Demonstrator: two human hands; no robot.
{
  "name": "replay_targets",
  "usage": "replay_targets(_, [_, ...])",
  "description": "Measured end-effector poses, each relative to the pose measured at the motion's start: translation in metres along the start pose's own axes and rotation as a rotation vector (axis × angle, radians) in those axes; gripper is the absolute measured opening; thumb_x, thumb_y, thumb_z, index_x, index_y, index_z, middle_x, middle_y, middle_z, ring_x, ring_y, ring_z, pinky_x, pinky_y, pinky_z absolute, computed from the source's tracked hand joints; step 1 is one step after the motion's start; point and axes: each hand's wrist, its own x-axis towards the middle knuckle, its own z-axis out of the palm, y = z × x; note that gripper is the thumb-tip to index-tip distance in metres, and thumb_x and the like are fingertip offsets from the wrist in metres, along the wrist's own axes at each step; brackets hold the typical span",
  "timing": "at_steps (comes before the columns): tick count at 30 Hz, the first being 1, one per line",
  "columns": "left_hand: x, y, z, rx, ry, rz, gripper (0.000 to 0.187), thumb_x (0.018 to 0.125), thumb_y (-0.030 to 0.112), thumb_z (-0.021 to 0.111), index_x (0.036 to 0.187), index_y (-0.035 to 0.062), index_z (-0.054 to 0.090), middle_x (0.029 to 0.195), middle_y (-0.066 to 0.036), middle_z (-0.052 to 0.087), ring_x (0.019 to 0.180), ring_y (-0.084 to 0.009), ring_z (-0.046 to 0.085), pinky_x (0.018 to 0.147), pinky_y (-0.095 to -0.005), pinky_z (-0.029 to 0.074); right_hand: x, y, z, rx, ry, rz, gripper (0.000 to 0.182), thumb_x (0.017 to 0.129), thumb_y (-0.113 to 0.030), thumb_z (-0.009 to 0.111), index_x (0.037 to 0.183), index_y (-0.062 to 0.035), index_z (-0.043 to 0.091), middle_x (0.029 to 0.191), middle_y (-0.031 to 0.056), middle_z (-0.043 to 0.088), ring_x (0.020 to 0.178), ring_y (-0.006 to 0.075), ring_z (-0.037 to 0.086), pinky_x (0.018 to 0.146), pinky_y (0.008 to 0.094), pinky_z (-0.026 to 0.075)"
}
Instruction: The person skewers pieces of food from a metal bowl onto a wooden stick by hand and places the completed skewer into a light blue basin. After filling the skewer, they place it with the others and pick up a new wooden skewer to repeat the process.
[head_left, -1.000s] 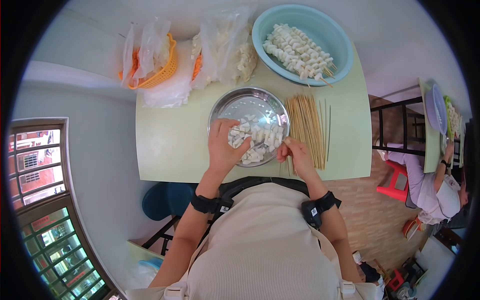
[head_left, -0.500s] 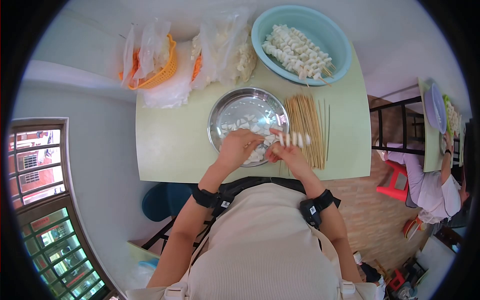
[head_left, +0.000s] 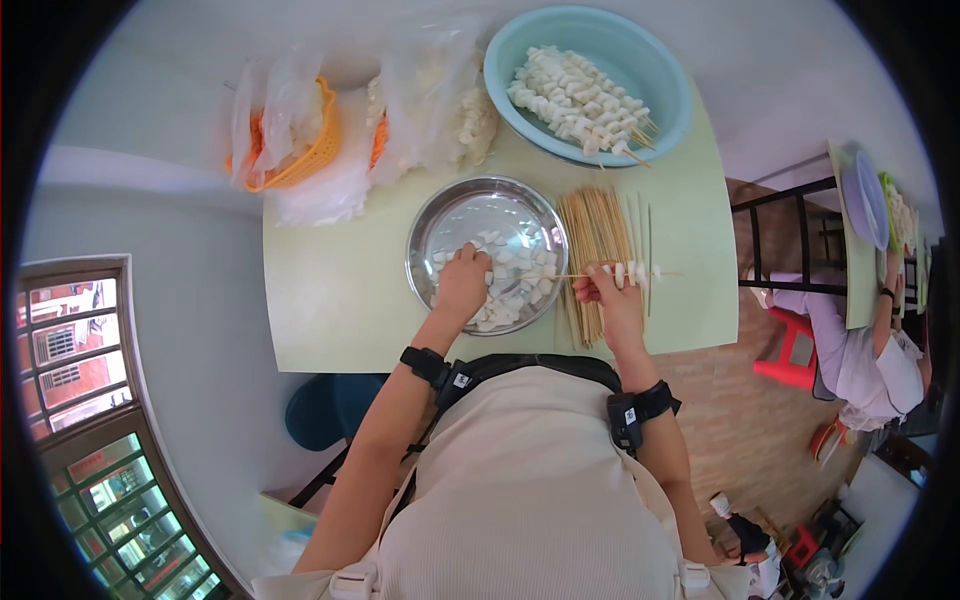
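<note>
My right hand [head_left: 614, 300] is closed around a bamboo skewer [head_left: 575, 276], held level over the bundle of loose skewers [head_left: 594, 225]. Several white chunks [head_left: 638, 271] are threaded on it, right of my fingers, and its bare end points left over the bowl. My left hand [head_left: 463, 282] is down in the round steel bowl [head_left: 412, 245], fingers curled together among loose white pieces [head_left: 500, 310]. What the fingertips hold, if anything, is hidden.
A blue basin [head_left: 505, 110] of finished white skewers [head_left: 580, 95] stands at the back right. A yellow basket [head_left: 322, 150] and plastic bags [head_left: 425, 110] of food lie at the back left. At right, another person [head_left: 880, 375] sits by a second table and a red stool [head_left: 788, 350].
My hands have moved apart. The left has gone down and left into the bowl; the right has shifted right with the skewer. The whole view has shifted slightly.
</note>
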Motion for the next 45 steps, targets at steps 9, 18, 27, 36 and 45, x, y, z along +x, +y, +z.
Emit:
replay_targets(9, [-0.015, 0.000, -0.023, -0.826, -0.038, -0.438, 0.022, 0.071, 0.003, 0.065, 0.090, -0.0011, 0.055, 0.079, -0.007, 0.060, 0.070, -0.0146, 0.059, 0.066, -0.0226, 0.047, -0.012, -0.006, 0.022, -0.026, -0.165, -0.081, 0.011, 0.083, -0.010, 0.057, 0.086, -0.0002, 0.054, 0.076, 0.0074, 0.061, 0.066, 0.0106, 0.058, 0.062, 0.0220, 0.047])
replay_targets(18, [-0.025, -0.007, -0.017, -1.141, 0.078, -0.572, 0.024, 0.071, 0.003, 0.066, 0.091, -0.0055, 0.055, 0.079, -0.009, 0.061, 0.072, -0.0126, 0.059, 0.066, -0.0214, 0.046, -0.018, -0.007, 0.030, -0.058, -0.288, -0.139, 0.010, 0.082, -0.009, 0.059, 0.086, -0.0015, 0.055, 0.078, 0.0053, 0.062, 0.073, 0.0082, 0.059, 0.065, 0.0201, 0.046])
replay_targets(27, [-0.022, -0.001, -0.020, -1.142, 0.101, -0.572, 0.024, 0.069, 0.004, 0.068, 0.087, -0.0043, 0.056, 0.076, -0.008, 0.060, 0.069, -0.0117, 0.057, 0.063, -0.0214, 0.046, -0.019, -0.007, 0.030, -0.239, -0.292, -0.243, 0.009, 0.079, -0.011, 0.062, 0.080, -0.0033, 0.059, 0.070, 0.0001, 0.059, 0.063, 0.0042, 0.051, 0.057, 0.0185, 0.040])
replay_targets(36, [-0.022, 0.004, -0.022, -1.111, 0.097, -0.546, 0.019, 0.073, 0.000, 0.061, 0.091, -0.0039, 0.053, 0.078, -0.008, 0.060, 0.072, -0.0121, 0.059, 0.066, -0.0206, 0.045, -0.022, -0.012, 0.035, -0.393, -0.341, -0.368, 0.005, 0.078, -0.005, 0.060, 0.081, -0.0018, 0.059, 0.071, 0.0018, 0.059, 0.066, 0.0062, 0.052, 0.060, 0.0204, 0.042])
replay_targets(45, [-0.025, 0.016, -0.032, -1.243, 0.079, -0.525, 0.019, 0.069, 0.001, 0.065, 0.086, -0.0029, 0.057, 0.075, -0.006, 0.059, 0.067, -0.0109, 0.057, 0.063, -0.0214, 0.046, -0.019, -0.003, 0.038, -0.415, -0.397, -0.414, 0.006, 0.076, -0.004, 0.061, 0.082, -0.0024, 0.060, 0.074, 0.0041, 0.061, 0.066, 0.0067, 0.053, 0.061, 0.0207, 0.043])
